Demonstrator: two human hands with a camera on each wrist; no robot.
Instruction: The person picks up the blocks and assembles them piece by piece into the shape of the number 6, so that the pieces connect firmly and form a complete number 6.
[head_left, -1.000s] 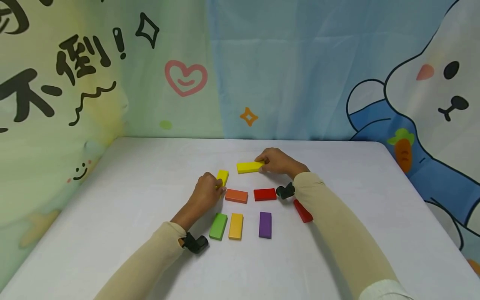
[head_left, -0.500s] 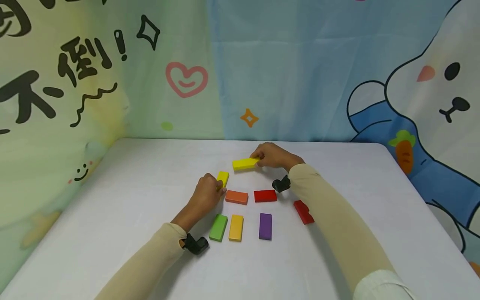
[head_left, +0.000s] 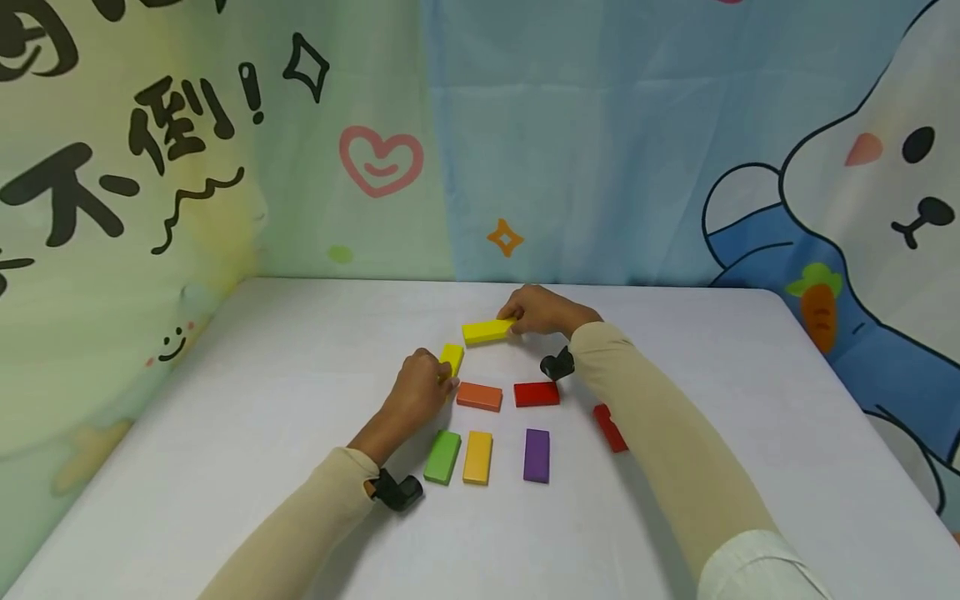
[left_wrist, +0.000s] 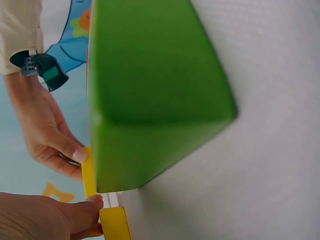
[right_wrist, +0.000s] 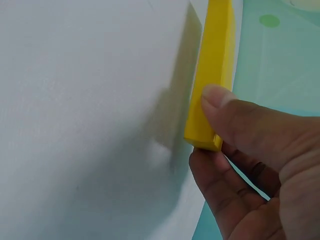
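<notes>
1. From my feed, the change over the last second is on the right: the right hand (head_left: 543,311) has carried the far yellow block (head_left: 483,332) leftward, so its free end is now nearer the near yellow block (head_left: 452,357).
2. I see the right hand pinching that far block at its right end; the right wrist view shows the thumb on one face and fingers behind. Its shadow falls alongside, yet I can't tell whether the block is touching the worktop (head_left: 337,333).
3. The left hand (head_left: 416,392) is grasping the near yellow block by its closer end, fingertips curled about it. Against the orange block (head_left: 479,397), it hasn't noticeably shifted.
4. The two yellow blocks stand at an angle to each other, near but apart: I make out a narrow pale strip between them in the head view.
5. What that means for the work, as I judge it: the left hand is steadying its piece while the right does the positioning, and the fine part is that remaining gap.
6. Closer to me, the red block (head_left: 536,394) lies right of the orange one. The green block (head_left: 442,457), amber block (head_left: 477,457) and purple block (head_left: 536,456) form a nearer row. The right sleeve (head_left: 652,417) partly covers a second red block (head_left: 611,433).
</notes>
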